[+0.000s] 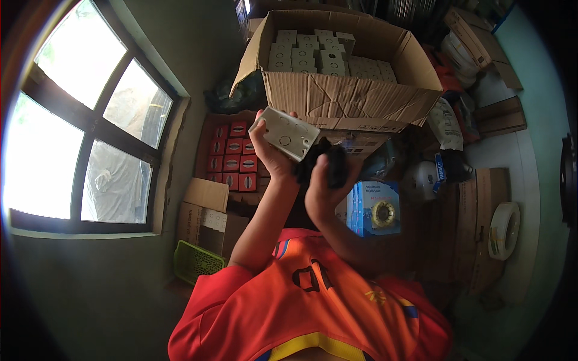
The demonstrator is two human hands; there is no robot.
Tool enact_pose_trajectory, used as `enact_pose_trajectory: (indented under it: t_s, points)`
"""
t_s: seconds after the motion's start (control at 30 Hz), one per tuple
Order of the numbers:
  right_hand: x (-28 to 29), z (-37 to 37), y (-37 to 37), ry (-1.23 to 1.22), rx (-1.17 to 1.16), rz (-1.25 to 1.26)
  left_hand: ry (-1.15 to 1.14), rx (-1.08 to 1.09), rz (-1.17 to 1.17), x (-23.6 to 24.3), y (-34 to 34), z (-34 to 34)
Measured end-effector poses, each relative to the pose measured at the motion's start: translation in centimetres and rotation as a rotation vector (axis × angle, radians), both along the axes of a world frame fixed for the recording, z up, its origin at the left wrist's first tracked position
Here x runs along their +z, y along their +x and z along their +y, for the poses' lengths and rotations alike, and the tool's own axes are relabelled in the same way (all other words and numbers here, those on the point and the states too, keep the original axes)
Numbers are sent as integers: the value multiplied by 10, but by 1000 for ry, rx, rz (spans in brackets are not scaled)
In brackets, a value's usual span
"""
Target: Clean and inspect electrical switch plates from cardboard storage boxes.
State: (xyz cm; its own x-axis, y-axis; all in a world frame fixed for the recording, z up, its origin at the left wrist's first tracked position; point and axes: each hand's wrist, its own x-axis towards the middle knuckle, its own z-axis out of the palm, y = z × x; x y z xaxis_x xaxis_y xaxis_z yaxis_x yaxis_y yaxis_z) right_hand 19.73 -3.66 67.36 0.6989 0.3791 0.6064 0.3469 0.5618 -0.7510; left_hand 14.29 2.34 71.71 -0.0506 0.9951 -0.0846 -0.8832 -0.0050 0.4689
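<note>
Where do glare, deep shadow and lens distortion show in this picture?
Head view: glare whites out the window panes at left; head view: deep shadow swallows most detail in the black bundle, while the pale box reads clearly; head view: the window frame slants and bows, and the right rim falls black.

The box in hand (285, 133) is off-white, the cloth (336, 163) black, the basket (197, 263) lime green

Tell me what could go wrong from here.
The left hand grips the pale plastic box near one end, so it might slip. The black cloth bunched in the right hand could snag on its corner. The open carton's front wall is creased and may sag.
</note>
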Motion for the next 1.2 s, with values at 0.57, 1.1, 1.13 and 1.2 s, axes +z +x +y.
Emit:
enact_pose_trajectory:
  t_s: [0.57,1.1,1.13,1.2]
  points:
    - [5,18,59,-85,29,303,578,-156,658,-9,-11,-39]
    - [83,-7,88,-125,183,-777,855,29,1357,-3,-40,-30]
    - [84,-12,88,-201,168,-756,883,28,1399,1,-42,-30]
    - [85,-21,89,-281,161,-793,901,36,1475,5,-44,-31]
